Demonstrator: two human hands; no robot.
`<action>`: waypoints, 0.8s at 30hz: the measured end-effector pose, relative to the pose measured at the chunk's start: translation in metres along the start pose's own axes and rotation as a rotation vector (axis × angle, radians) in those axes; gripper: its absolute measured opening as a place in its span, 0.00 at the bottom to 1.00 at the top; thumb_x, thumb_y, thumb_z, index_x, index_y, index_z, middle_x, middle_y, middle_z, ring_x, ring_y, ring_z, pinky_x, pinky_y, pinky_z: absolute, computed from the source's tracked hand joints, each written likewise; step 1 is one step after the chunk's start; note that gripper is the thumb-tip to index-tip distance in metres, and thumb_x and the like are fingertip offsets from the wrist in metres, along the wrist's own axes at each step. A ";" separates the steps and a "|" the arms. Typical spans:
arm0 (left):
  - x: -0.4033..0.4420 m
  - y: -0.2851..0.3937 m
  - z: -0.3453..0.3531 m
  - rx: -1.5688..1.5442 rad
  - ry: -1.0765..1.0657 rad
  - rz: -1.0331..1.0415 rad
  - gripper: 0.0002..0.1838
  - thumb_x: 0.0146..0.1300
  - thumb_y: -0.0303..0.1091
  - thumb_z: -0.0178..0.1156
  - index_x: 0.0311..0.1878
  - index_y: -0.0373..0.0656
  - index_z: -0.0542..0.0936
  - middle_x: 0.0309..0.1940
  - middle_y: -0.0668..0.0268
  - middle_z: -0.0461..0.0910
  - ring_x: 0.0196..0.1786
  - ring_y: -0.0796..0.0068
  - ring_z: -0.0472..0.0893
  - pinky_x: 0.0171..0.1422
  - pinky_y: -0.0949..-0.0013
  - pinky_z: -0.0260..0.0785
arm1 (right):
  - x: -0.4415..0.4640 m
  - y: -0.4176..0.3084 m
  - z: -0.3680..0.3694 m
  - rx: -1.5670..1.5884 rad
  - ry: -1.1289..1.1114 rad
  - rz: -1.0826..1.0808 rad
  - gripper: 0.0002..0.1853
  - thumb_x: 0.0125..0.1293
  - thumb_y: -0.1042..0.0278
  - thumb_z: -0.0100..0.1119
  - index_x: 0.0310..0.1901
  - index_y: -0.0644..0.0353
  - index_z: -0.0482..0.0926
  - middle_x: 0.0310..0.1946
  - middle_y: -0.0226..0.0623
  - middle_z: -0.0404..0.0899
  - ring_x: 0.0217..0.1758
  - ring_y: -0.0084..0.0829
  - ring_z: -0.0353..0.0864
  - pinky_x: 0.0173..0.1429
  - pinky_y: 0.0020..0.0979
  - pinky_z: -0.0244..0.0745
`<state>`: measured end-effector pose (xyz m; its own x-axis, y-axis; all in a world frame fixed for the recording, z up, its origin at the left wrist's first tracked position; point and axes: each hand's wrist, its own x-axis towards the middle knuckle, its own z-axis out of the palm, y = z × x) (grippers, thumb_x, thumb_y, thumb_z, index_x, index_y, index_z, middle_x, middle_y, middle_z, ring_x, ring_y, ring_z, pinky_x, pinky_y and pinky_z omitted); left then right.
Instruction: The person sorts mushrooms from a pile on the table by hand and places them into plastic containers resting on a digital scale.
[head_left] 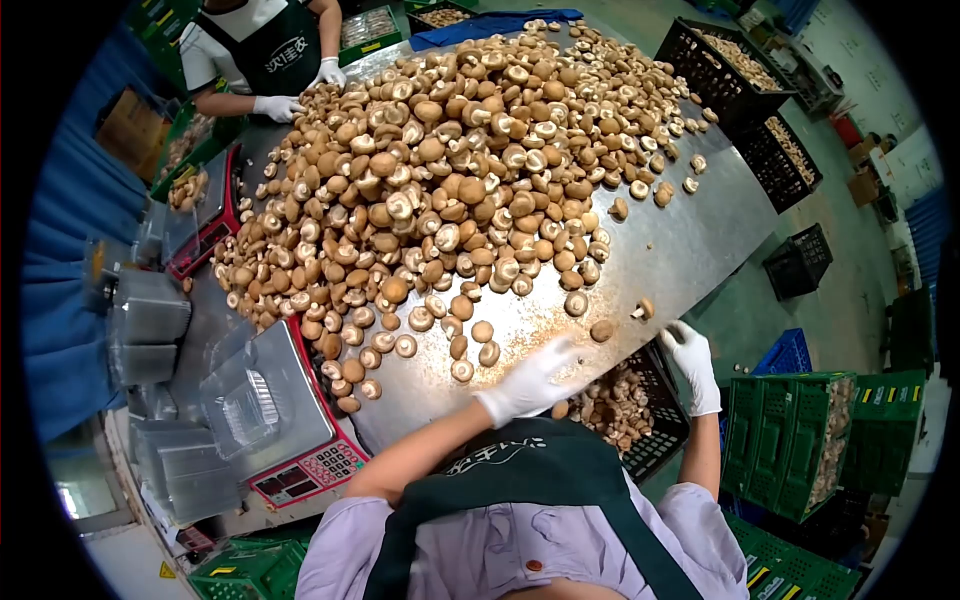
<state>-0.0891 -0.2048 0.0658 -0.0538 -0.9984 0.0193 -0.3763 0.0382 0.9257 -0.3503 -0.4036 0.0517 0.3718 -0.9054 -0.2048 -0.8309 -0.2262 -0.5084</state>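
1. Fingers of the white-gloved left hand [530, 385] are extended and released, slightly blurred; whether the white-gloved right hand [694, 365] grips anything, I cannot tell.
2. One black plastic crate [672, 428], lower centre-right, holds darker mushrooms [620, 405].
3. One brown-capped mushroom heap [430, 170], upper centre, lies beyond the left fingers.
4. Two loose mushrooms [601, 331] lie between both hands.

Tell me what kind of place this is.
Probably a mushroom sorting and packing room: a big heap of mushrooms covers much of a metal table, scales and clear plastic boxes sit beside it, and a gloved, aproned co-worker stands across.
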 end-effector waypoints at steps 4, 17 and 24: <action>-0.048 -0.066 -0.048 0.399 0.698 -0.067 0.26 0.54 0.37 0.67 0.56 0.40 0.75 0.61 0.49 0.69 0.62 0.52 0.71 0.65 0.58 0.64 | 0.043 -0.037 0.018 0.351 0.056 -0.049 0.22 0.62 0.55 0.61 0.52 0.62 0.78 0.41 0.47 0.83 0.39 0.32 0.83 0.49 0.33 0.77; -0.055 -0.102 -0.043 0.821 0.611 -0.523 0.45 0.51 0.65 0.62 0.69 0.50 0.66 0.72 0.49 0.53 0.74 0.48 0.52 0.72 0.38 0.39 | 0.123 -0.113 0.129 0.463 0.110 -0.375 0.20 0.59 0.61 0.65 0.52 0.60 0.78 0.36 0.36 0.79 0.33 0.26 0.77 0.40 0.27 0.75; -0.030 -0.088 0.011 0.722 0.468 -0.240 0.36 0.54 0.63 0.60 0.63 0.52 0.74 0.68 0.57 0.64 0.69 0.56 0.65 0.67 0.31 0.41 | 0.054 -0.137 0.131 0.553 -0.390 -0.352 0.22 0.62 0.65 0.63 0.58 0.58 0.76 0.42 0.36 0.81 0.44 0.24 0.79 0.49 0.25 0.75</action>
<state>-0.0647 -0.1776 -0.0200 0.4247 -0.8922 0.1538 -0.8281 -0.3141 0.4644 -0.1625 -0.3744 0.0009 0.7812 -0.5974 -0.1811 -0.3458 -0.1726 -0.9223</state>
